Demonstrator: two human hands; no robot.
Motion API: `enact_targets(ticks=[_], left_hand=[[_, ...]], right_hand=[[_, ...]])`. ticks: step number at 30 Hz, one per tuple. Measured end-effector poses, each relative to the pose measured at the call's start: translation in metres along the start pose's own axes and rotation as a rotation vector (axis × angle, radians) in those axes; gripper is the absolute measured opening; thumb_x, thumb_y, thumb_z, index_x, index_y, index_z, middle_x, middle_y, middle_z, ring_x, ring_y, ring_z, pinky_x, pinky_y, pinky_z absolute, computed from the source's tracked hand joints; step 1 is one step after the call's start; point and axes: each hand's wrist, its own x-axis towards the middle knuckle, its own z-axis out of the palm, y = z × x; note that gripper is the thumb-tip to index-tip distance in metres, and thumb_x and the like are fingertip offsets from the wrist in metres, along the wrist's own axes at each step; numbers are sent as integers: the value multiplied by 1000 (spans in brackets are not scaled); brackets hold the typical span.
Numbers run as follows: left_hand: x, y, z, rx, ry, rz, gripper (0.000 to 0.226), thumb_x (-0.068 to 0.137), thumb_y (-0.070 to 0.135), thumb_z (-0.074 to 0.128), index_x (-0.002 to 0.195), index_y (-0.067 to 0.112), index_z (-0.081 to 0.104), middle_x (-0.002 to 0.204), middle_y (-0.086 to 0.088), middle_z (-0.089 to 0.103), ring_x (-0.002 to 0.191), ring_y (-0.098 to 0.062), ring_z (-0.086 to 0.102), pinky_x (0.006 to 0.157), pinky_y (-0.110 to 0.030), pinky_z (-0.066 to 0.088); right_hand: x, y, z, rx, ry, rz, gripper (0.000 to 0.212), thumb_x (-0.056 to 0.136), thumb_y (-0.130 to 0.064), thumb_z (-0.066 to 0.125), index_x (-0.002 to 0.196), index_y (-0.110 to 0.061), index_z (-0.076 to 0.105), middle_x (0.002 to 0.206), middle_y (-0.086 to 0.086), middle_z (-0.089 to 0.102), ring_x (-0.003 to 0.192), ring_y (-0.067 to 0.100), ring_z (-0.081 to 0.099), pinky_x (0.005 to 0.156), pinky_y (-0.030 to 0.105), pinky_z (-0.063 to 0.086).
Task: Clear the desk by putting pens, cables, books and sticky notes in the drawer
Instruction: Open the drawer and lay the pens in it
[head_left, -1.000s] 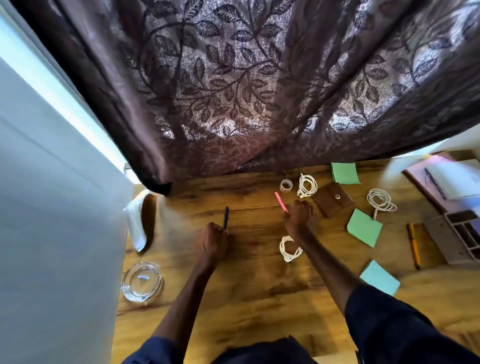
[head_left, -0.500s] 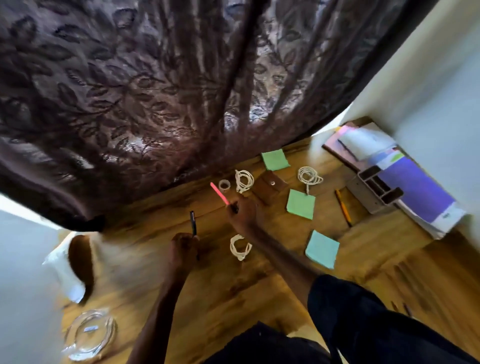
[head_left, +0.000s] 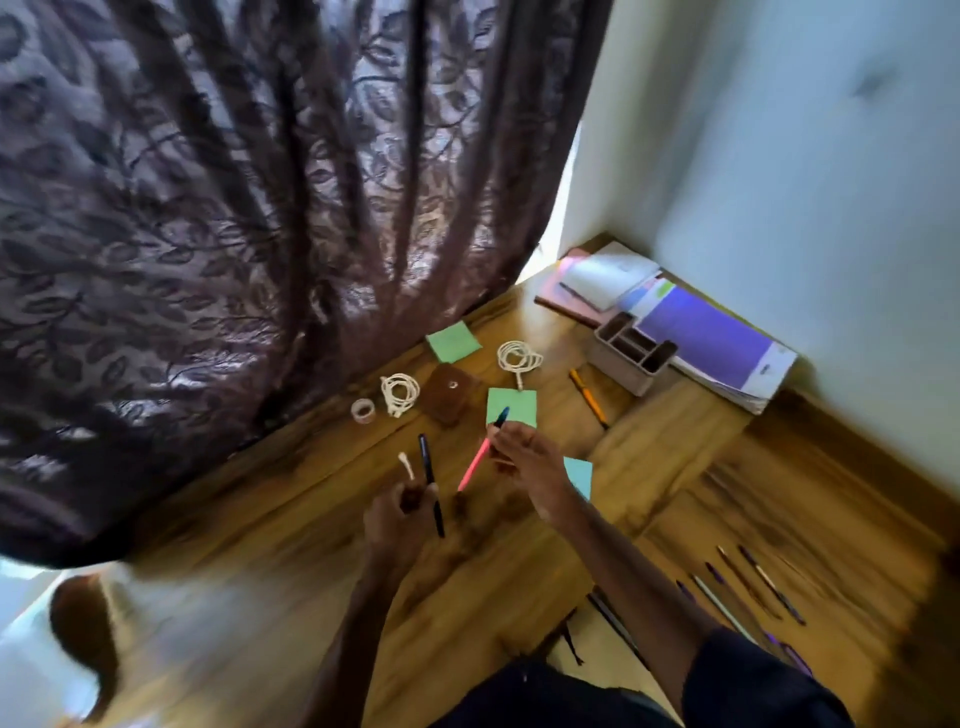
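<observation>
A: what's lying around the hands?
B: left hand grips a black pen plus a white cable end. right hand pinches a pink pen and a blue pen. flat square green sticky note at its 12 o'clock, on the grainy wooden desk
A: anything else?
B: coiled white cable and brown pouch at 11, yellow pen and purple book at 1, lacy leaf-pattern curtain behind. book label too blurry to read

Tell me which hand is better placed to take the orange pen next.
Right hand: the orange pen lies to that side, closer, though it holds a pink pen. The left hand, gripping a black pen, is farther.
</observation>
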Motion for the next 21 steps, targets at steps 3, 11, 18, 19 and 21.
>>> enact_targets(ticks=[3, 11, 18, 19, 21], left_hand=[[-12, 28, 32, -34, -74, 48, 22, 89, 39, 73, 95, 18, 75, 88, 4, 77, 81, -11, 71, 68, -23, 48], [-68, 89, 160, -157, -422, 160, 32, 83, 37, 78, 92, 7, 74, 82, -5, 78, 74, -16, 76, 72, -34, 62], [-148, 111, 278, -112, -709, 13, 24, 91, 21, 74, 105, 2, 68, 83, -12, 77, 75, -24, 77, 75, -42, 64], [-157, 113, 291, -86, -732, 8, 25, 90, 23, 75, 105, 3, 69, 85, -11, 77, 75, -22, 77, 75, -42, 64], [-170, 115, 316, -41, -753, -13, 26, 90, 23, 76, 104, 2, 70, 86, -11, 77, 73, -19, 77, 75, -40, 64]], right_hand=[[-18, -4, -42, 164, 41, 45, 16, 101, -28, 58, 95, -17, 69, 79, 5, 64, 68, 21, 64, 59, 31, 51], [-76, 22, -187, -298, 345, -51, 32, 103, -29, 52, 83, -9, 66, 64, -6, 56, 54, 6, 49, 51, 25, 38], [-159, 83, -343, -622, 588, 44, 21, 97, -24, 59, 105, -13, 75, 87, 3, 73, 76, 14, 62, 67, 31, 47], [-172, 89, -363, -697, 615, 6, 26, 97, -30, 57, 101, -13, 76, 80, 2, 71, 70, 12, 61, 65, 28, 45], [-193, 104, -401, -766, 628, -13, 29, 96, -34, 56, 87, -16, 75, 66, -6, 64, 60, 9, 56, 60, 25, 41]])
